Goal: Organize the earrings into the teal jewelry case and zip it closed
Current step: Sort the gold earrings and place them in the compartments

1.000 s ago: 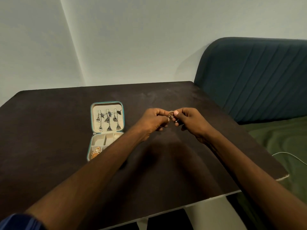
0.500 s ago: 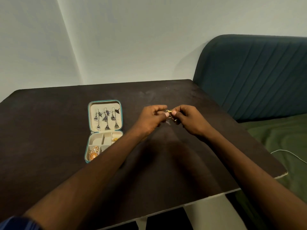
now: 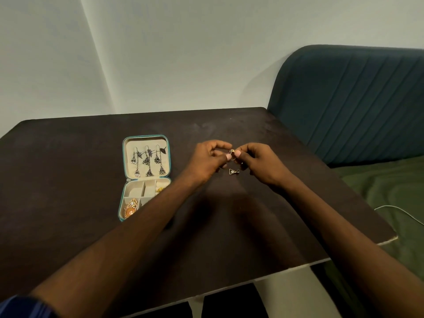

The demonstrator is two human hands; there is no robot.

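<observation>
Change: since the earlier frames both hands have been kept together over the table; a small triangular earring, unseen a second ago, is now seen hanging below the fingertips.
Table (image 3: pixel 68 180): a dark brown top is seen, with a pale edge at the near right corner; it is set into a corner of pale walls.
Sofa (image 3: pixel 358 106): a dark teal ribbed backrest is placed just beside the table's right edge, with a green seat cover (image 3: pixel 385 191) below it.
Cable (image 3: pixel 399 212): a thin white line is laid across the green cover.
Teal jewelry case (image 3: pixel 123 161): it is laid open and flat on the table, left of the hands and apart from them; its zip is undone.
Case lid: three long dark dangling earrings (image 3: pixel 148 160) are hung in a row on the cream lining.
Case base: cream compartments are seen; an orange-gold ornament (image 3: pixel 130 208) is held in the near left one, a small gold piece (image 3: pixel 160 189) in the far right one. The near right part is hidden by the left forearm.
Left hand (image 3: pixel 206 161): fingers are curled, and a small gold ring-shaped earring (image 3: pixel 232 152) is pinched at the thumb tip.
Right hand (image 3: pixel 259 162): fingers are curled, and the same ring earring is pinched from the other side.
Triangular earring (image 3: pixel 233 171): it is seen just below the pinch, between the two hands; whether it hangs free or rests on the table cannot be told.
Sleeve (image 3: pixel 20 308): a blue cuff is seen at the lower left edge.
</observation>
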